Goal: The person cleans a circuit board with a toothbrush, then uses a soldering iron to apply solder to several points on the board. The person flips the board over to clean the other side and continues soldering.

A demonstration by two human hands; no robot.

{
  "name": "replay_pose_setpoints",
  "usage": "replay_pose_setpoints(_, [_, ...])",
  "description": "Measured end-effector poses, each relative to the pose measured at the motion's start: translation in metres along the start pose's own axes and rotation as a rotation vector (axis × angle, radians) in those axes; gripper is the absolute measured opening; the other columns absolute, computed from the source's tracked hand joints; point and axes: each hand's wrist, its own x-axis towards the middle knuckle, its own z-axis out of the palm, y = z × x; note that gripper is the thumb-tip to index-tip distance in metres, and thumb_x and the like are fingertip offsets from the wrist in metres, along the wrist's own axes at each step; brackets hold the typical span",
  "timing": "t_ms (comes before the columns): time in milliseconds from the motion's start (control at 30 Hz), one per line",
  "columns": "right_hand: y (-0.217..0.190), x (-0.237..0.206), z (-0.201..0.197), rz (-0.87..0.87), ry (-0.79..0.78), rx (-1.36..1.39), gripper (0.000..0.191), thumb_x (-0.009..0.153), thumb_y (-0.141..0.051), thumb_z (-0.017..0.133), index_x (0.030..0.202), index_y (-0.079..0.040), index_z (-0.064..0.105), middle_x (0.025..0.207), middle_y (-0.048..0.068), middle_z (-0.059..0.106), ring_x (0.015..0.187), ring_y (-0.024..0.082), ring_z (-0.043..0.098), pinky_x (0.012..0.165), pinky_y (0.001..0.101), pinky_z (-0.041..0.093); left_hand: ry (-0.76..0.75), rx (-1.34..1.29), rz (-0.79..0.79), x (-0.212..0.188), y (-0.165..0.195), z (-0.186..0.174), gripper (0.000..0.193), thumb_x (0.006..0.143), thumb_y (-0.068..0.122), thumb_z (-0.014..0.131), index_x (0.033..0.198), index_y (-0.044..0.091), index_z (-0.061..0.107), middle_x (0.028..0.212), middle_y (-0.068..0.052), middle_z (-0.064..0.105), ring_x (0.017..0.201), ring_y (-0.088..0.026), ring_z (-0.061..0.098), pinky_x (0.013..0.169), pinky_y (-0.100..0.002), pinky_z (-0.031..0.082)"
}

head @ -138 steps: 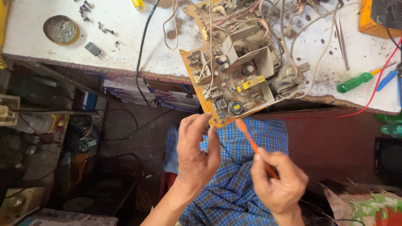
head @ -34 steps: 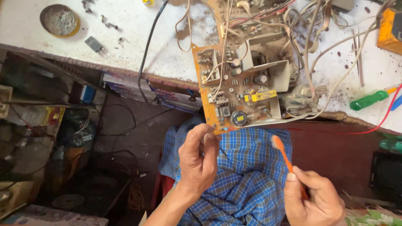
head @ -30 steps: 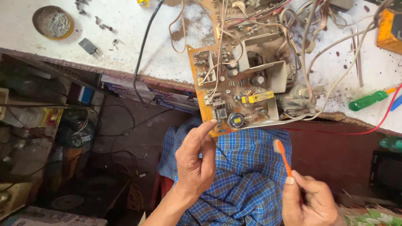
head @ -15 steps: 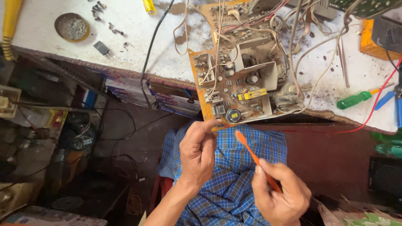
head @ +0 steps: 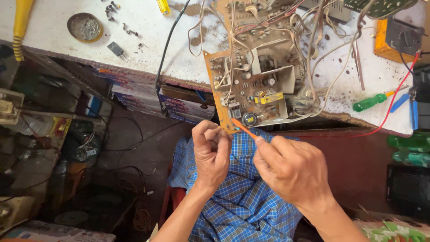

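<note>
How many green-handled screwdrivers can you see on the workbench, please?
1. The green-handled screwdriver lies on the white workbench near its front edge, right of the circuit board. Others may be hidden under the wires.

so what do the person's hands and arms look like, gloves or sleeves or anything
Both are bare: no gloves on the left hand or right hand, and no sleeves reach the forearms in view. No rings, watch or bands show on the fingers or wrists. The only clothing visible is a blue checked cloth over the lap.

right hand, orange tool, circuit board
</note>
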Motion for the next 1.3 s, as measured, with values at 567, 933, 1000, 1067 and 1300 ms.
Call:
replay_pose_setpoints(567, [-0.012,-0.006,0.006,0.175,0.052,0.135,0.011,0.082,-0.008,0.078,0.092,-0.006,0.074,0.068,0.006,0.06,0.056,0.02,0.063,0.052,0.0347,0.05,-0.003,0.003,-0.093,0.003,0.009,-0.001,0.03,0.105,-0.006,0.053,0.128,0.007,0.039,0.084,-0.001,0.057,0.066,-0.003,0.051,0.057,-0.02,0.043])
replay_pose_setpoints(933, [0.022,-0.126,0.048,0.773,0.527,0.668,0.013,0.101,0.004,0.066,0.113,0.007,0.063,0.089,0.01,0.072,0.073,0.002,0.063,0.071,0.0174,0.049,-0.035,0.057,-0.034,-0.007,0.008,0.003,0.035,0.104,-0.01,0.053,0.131,0.009,0.039,0.087,-0.002,0.056,0.065,-0.003,0.048,0.062,-0.021,0.047])
replay_pose_setpoints(1000, [0.026,-0.142,0.057,0.863,0.554,0.725,0.015,0.102,0.003,0.065,0.116,0.007,0.062,0.084,0.01,0.071,0.069,0.002,0.06,0.068,0.0163,0.046,-0.024,0.068,-0.057,-0.008,0.008,0.003,0.035,0.104,-0.01,0.053,0.131,0.009,0.04,0.087,-0.002,0.057,0.065,-0.002,0.049,0.062,-0.02,0.047])
replay_pose_setpoints(1067, [0.03,-0.151,0.062,0.907,0.595,0.75,0.012,0.103,0.003,0.065,0.114,0.007,0.061,0.081,0.01,0.07,0.066,0.001,0.059,0.066,0.0157,0.045,-0.023,0.046,-0.038,-0.007,0.007,0.003,0.034,0.108,-0.009,0.054,0.133,0.009,0.04,0.086,0.0,0.051,0.068,-0.002,0.048,0.07,-0.021,0.052])
replay_pose_setpoints(1300, [-0.003,-0.117,0.051,0.87,0.631,0.636,0.019,0.103,0.0,0.063,0.121,0.006,0.061,0.102,0.009,0.073,0.086,0.005,0.065,0.078,0.0179,0.052,0.037,-0.035,-0.157,0.001,0.0,-0.002,0.031,0.105,-0.007,0.052,0.128,0.008,0.039,0.094,-0.007,0.063,0.071,-0.005,0.057,0.059,-0.02,0.047])
